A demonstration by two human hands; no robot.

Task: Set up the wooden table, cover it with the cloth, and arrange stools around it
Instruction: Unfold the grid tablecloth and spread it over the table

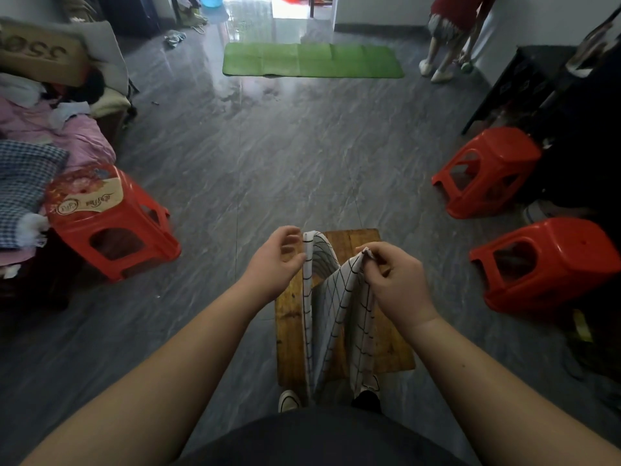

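I see grey marbled floor tiles (268, 156), glossy with doorway light; green mat (312, 60) ahead, dark cabinet (524, 82) right, cluttered bed (50, 129) left.

Daylight pours in from a doorway (295, 8) at the top centre of the frame, blown out to white there and throwing a long glossy glare down the grey floor (268, 156) past the green mat (312, 60). The rest of the room is rather dim, with the right edge and lower left corner sinking into dark shadow, and the person's forearms at the bottom evenly but softly lit. The wide-angle lens bends and stretches things at the edges, and the far corners look soft and slightly smeared, while the centre stays fairly sharp.
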